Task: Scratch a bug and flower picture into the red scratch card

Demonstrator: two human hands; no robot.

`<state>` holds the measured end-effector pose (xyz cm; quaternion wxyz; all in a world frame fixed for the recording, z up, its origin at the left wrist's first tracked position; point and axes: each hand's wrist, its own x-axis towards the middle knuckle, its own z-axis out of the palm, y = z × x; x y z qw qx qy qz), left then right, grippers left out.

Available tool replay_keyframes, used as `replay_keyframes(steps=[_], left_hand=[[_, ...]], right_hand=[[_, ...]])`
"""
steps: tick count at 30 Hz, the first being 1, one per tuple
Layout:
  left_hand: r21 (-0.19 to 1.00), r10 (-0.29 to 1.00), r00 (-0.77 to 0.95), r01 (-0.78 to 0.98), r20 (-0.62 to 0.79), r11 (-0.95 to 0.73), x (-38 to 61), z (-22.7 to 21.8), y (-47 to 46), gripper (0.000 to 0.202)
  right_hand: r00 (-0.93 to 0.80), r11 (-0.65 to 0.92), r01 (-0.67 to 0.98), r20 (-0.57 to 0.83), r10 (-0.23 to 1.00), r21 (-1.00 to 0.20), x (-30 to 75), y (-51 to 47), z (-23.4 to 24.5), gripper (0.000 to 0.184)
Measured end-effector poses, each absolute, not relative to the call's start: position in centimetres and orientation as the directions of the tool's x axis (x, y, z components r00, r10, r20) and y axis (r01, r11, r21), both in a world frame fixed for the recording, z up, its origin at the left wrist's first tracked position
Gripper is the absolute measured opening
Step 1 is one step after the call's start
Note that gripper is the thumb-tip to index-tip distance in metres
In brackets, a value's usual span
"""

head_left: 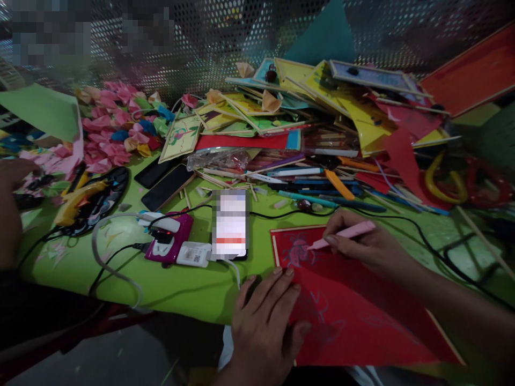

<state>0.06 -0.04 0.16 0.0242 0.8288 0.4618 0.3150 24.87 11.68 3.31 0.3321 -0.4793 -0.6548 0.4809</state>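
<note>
A pink marker (pixel 356 230) is pinched in my right hand (pixel 354 241), its tip on a pink-coloured insect drawing (pixel 300 251) near the top left corner of a red sheet (pixel 362 321). Thin wooden strips edge parts of the sheet, and fainter sketched outlines lie lower on it. My left hand (pixel 267 316) rests with fingers stretched out over the sheet's left edge. Just beyond that hand lies a phone with a lit screen (pixel 230 225), a white cable running to its lower end.
A purple power strip (pixel 171 241) with plugs and cables sits left of the phone. Two dark phones (pixel 169 187), pens, wooden sticks and framed pictures (pixel 277 112) crowd the back. Pink folded papers (pixel 108 123) and a yellow glue gun (pixel 82 201) lie left, near another person's arm (pixel 10 214).
</note>
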Motion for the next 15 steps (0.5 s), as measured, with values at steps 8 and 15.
replay_keyframes(steps=[8, 15], left_hand=[[0.332, 0.775, 0.375, 0.745, 0.509, -0.579, 0.00, 0.31, 0.10, 0.035], [0.344, 0.779, 0.361, 0.745, 0.513, -0.572, 0.03, 0.08, -0.04, 0.034]], right_hand=[[-0.326, 0.083, 0.325, -0.029, 0.945, -0.942, 25.14, 11.62, 2.98, 0.026], [-0.295, 0.075, 0.328, -0.027, 0.955, -0.942, 24.99, 11.59, 3.29, 0.025]])
